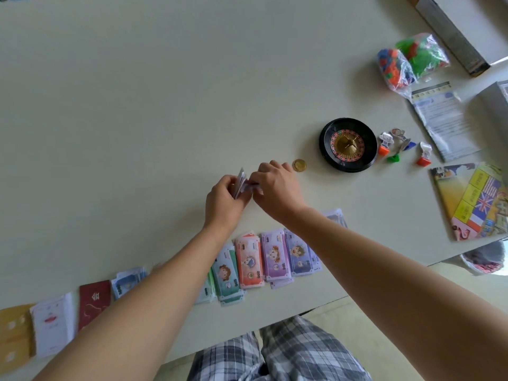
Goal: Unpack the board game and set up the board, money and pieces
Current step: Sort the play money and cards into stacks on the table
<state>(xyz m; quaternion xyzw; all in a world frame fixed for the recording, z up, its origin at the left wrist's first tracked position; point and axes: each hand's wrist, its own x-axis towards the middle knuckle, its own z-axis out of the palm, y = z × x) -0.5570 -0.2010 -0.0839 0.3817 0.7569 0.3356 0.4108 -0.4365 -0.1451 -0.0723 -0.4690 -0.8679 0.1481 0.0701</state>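
A pale table fills the view. Far beyond the fingers and to their right stands an open box. The folded board lies well to the right of the fingers, at the table's edge. A leaflet lies beyond the board, and two bags of coloured pieces lie beyond the leaflet. The wheel sits near the fingers, to their right. The money lies in a row of stacks nearer the person than the fingers, under the forearms. Cards carry that row on to the left. The pawns stand just past the wheel, further right.

The left hand and right hand meet above the table — both on one small wad of notes held on edge. The left fingers are curled round it, and the right fingers pinch its near side. A coin lies just right of the right knuckles.
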